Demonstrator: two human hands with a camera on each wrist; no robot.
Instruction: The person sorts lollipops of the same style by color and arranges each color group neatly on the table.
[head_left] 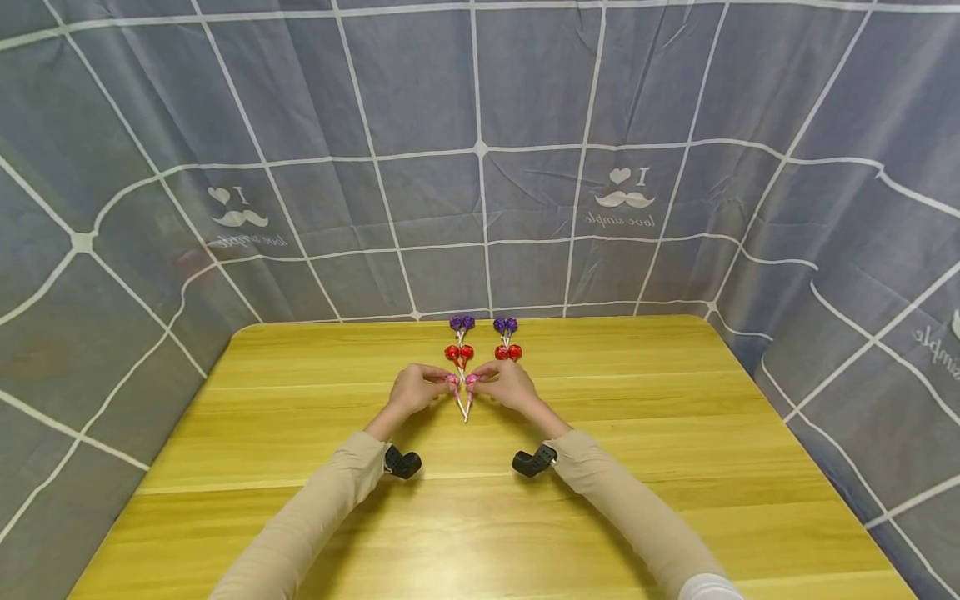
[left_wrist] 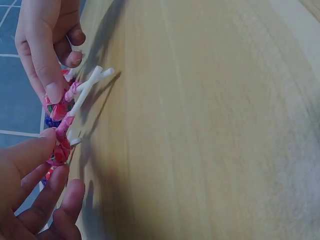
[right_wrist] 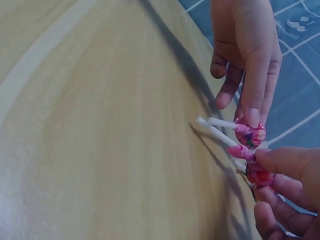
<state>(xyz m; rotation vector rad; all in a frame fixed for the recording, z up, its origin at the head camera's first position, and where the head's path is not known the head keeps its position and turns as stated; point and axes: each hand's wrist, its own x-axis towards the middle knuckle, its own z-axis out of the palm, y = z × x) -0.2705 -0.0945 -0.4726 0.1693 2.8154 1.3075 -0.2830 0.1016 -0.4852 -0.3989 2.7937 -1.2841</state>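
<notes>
In the head view my left hand [head_left: 416, 390] pinches a pink-wrapped lollipop [left_wrist: 61, 150] by its candy end between thumb and finger. Facing it, my right hand [head_left: 510, 387] pinches a second pink-wrapped lollipop [right_wrist: 260, 175] in the same way. The two white sticks slant toward me and cross near their ends, forming a V close over the wooden table [head_left: 465, 533]. Just beyond the hands lie a pair of red lollipops [head_left: 459, 353] on the left and another red pair [head_left: 508, 352] on the right.
Behind the red pairs lie two purple lollipops [head_left: 462, 322] on the left and two more purple lollipops [head_left: 506, 325] on the right, near the table's far edge. A grey curtain [head_left: 435, 200] with white lines surrounds the table's back and sides.
</notes>
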